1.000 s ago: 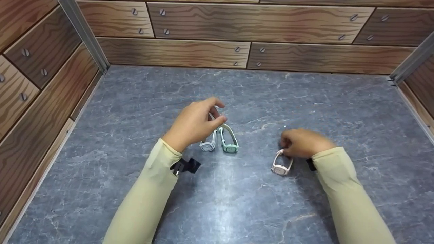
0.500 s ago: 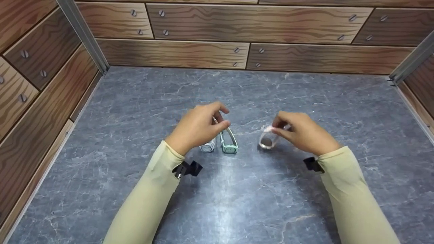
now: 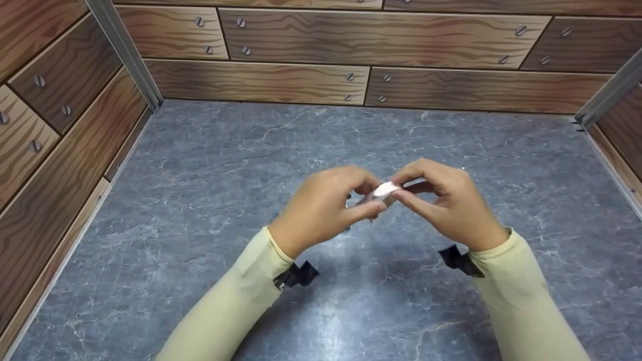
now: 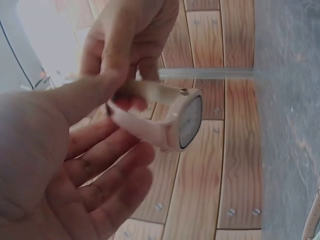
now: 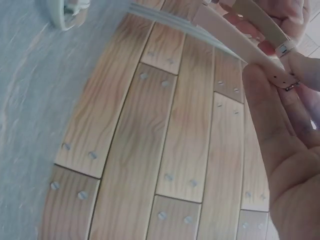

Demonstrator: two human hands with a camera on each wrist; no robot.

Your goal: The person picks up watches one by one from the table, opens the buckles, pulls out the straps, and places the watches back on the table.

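A pale pink wristwatch (image 3: pixel 385 190) is held up between both hands. My left hand (image 3: pixel 326 208) pinches its strap with thumb and fingers. From the other side my right hand (image 3: pixel 444 200) holds the strap between thumb and fingertips. In the left wrist view the watch face (image 4: pixel 190 122) points away from the hands, the strap looping back to the fingers. The strap's buckle (image 5: pixel 291 87) shows by the right fingers in the right wrist view. Part of a pale green watch (image 5: pixel 67 12) lies on the tabletop there; in the head view my left hand mostly covers that spot.
The grey marbled tabletop (image 3: pixel 225 150) runs back to wood-patterned walls (image 3: pixel 301 37) behind and at both sides. Metal posts (image 3: pixel 128 55) mark the rear corners. A strap (image 4: pixel 312 217) shows at the lower right of the left wrist view.
My right hand has lifted the pink wristwatch and brought it left. My left hand has moved right from over the two other watches and taken hold of the pink one.
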